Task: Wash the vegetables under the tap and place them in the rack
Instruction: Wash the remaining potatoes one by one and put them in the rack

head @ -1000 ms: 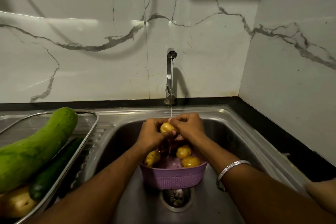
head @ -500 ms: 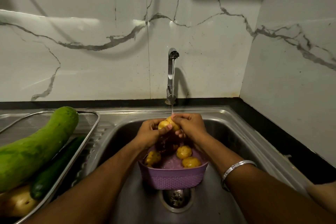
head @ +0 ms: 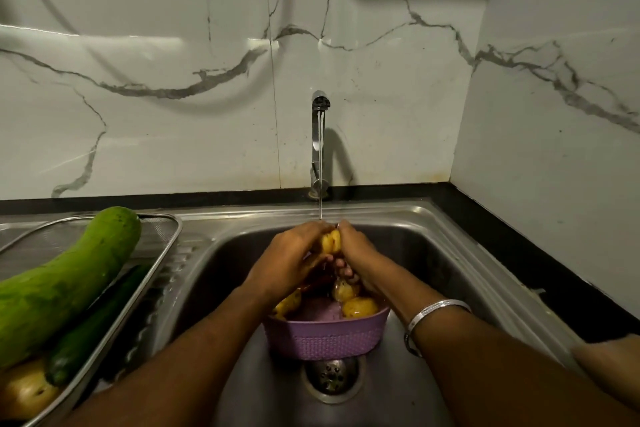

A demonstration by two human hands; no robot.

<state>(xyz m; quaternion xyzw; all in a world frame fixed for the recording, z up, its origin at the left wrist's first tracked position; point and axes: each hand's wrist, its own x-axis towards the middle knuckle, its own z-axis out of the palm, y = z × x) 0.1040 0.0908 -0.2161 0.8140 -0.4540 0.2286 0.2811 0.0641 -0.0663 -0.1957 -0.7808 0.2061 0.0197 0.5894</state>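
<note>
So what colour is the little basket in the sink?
Purple, with a woven pattern; the basket shows in the head view.

The basket [head: 325, 336] sits in the sink [head: 433, 253], before the tap [head: 318, 142]. Left of the sink, the rack [head: 138, 291] holds 3 vegetables.

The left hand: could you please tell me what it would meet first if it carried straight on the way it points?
Probably the right hand: the left hand points at it across the small yellow potato both hold; depth is unclear.
</note>
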